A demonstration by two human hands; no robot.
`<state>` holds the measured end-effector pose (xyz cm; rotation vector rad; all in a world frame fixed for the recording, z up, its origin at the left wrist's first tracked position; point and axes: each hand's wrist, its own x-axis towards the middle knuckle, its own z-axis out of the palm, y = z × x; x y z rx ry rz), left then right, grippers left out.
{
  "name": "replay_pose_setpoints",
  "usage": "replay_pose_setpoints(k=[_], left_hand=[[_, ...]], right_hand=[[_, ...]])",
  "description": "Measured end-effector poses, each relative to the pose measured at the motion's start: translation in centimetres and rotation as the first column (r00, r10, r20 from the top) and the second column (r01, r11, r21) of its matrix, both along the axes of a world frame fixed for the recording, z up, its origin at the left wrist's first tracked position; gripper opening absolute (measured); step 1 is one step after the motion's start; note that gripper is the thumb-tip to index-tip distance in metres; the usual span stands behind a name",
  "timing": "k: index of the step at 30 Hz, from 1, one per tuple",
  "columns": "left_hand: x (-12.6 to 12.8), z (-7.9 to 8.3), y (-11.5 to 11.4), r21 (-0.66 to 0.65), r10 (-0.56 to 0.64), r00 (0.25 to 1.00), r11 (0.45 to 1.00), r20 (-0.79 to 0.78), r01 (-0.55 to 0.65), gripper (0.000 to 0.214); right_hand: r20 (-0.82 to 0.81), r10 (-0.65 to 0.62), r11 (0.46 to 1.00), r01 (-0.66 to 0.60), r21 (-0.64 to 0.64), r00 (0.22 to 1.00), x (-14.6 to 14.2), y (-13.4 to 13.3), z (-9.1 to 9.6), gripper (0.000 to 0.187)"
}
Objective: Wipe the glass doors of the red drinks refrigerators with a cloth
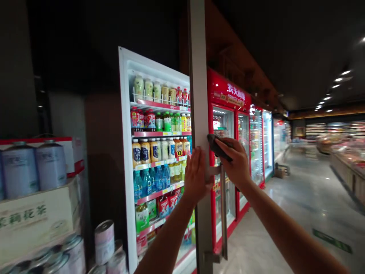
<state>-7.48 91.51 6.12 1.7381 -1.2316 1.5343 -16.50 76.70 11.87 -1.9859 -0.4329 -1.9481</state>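
L hand (195, 175): open, fingers extended upward, laid against the grey metal door frame (199, 95), approx. mid-height of pic. R hand (235, 158): closed around a dark, cloth-like item (221, 148), prob. a rag; its far end is at the R edge of the same frame, level w/ L fingertips. Can't tell if rag is pressed on the metal or just beside it. Both forearms reach in from the bottom.

Vertical bar handle (224, 217) is on the R side of frame, below R hand; upper bracket is next to L hand, lower one near bottom of pic.

L of frame: white-edged drinks fridge (123, 114), lit, w/ rows of bottles (146, 182) in mixed colours, incl. blue, yellow, red & green. R of frame: red drinks coolers (211, 95) w/ glass doors, in a row going back. Far L: lilac canisters (51, 163) on top of a pale carton (31, 224), pinkish cans (104, 241) lower down. Far R: shiny grey floor (302, 190), green floor marking (332, 240), display counters (349, 167), bkgd blurry.
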Motion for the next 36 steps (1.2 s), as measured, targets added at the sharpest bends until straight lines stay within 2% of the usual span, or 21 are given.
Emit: replay_pose_setpoints(k=[3, 7, 10, 13, 15, 16, 18, 21, 23, 25, 29, 31, 33, 34, 36], left_hand=[[-0.6, 0.6, -2.5, 0.016, -0.087, 0.996, 0.996, -0.018, 0.087, 0.109], [-1.2, -0.4, -5.6, 0.011, -0.154, 0.988, 0.988, -0.017, 0.154, 0.113], [-1.8, -0.7, -7.3, 0.016, -0.164, 0.986, 0.986, -0.039, 0.165, 0.112], [-2.2, -0.7, -8.6, 0.026, -0.171, 0.984, 0.985, -0.058, 0.172, 0.111], [-2.5, -0.7, -9.3, 0.025, -0.176, 0.982, 0.984, -0.068, 0.178, 0.112], [-2.6, -0.6, -9.7, 0.021, -0.18, 0.981, 0.983, -0.071, 0.181, 0.112], [-2.8, -0.7, -10.2, 0.005, -0.189, 0.979, 0.982, -0.071, 0.19, 0.114], [-3.1, -0.7, -10.6, -0.014, -0.199, 0.978, 0.98, -0.063, 0.198, 0.114], [-3.3, -0.7, -10.7, -0.018, -0.195, 0.979, 0.981, -0.062, 0.195, 0.111], [-3.2, -0.8, -10.8, -0.025, -0.202, 0.978, 0.979, -0.057, 0.2, 0.109], [-2.8, -0.9, -10.9, -0.047, -0.228, 0.974, 0.973, -0.019, 0.227, 0.109], [-2.5, -1.0, -11.0, -0.052, -0.225, 0.974, 0.973, -0.012, 0.225, 0.109], [-2.4, -1.1, -11.0, -0.056, -0.227, 0.974, 0.973, -0.017, 0.225, 0.109], [-2.4, -1.1, -11.0, -0.057, -0.228, 0.974, 0.972, -0.023, 0.226, 0.108], [-2.4, -1.1, -11.0, -0.055, -0.227, 0.973, 0.973, -0.03, 0.225, 0.106]], right_hand=[[0.023, -0.235, 0.969, 0.236, -0.07, 0.972, -0.5, -0.6, 0.9, 0.046], [-0.03, -0.525, 0.839, 0.511, -0.184, 0.851, -0.5, -1.2, 2.7, 0.045], [-0.022, -0.631, 0.763, 0.616, -0.194, 0.775, 0.1, -2.2, 6.8, 0.047], [-0.014, -0.653, 0.754, 0.649, -0.096, 0.757, 0.4, -3.6, 11.8, 0.048], [-0.018, -0.642, 0.766, 0.641, -0.058, 0.766, 0.1, -4.3, 13.5, 0.047], [-0.025, -0.637, 0.77, 0.634, -0.064, 0.771, -0.1, -4.5, 13.6, 0.047], [-0.047, -0.64, 0.767, 0.632, -0.112, 0.767, -0.6, -4.8, 12.5, 0.046], [-0.068, -0.682, 0.725, 0.661, -0.194, 0.728, -1.3, -4.9, 10.7, 0.048], [-0.06, -0.704, 0.702, 0.681, -0.209, 0.707, -1.3, -4.9, 11.7, 0.05], [-0.045, -0.708, 0.7, 0.691, -0.179, 0.705, -1.0, -4.8, 14.9, 0.05], [-0.042, -0.679, 0.734, 0.676, -0.067, 0.733, -0.4, -4.7, 24.6, 0.051], [-0.048, -0.658, 0.753, 0.656, -0.056, 0.751, -0.1, -4.8, 28.3, 0.052], [-0.057, -0.638, 0.77, 0.636, -0.051, 0.768, 0.0, -5.1, 30.2, 0.053], [-0.06, -0.632, 0.775, 0.63, -0.051, 0.773, 0.1, -5.3, 30.5, 0.054], [-0.057, -0.631, 0.776, 0.628, -0.059, 0.774, 0.2, -5.6, 29.8, 0.053]])
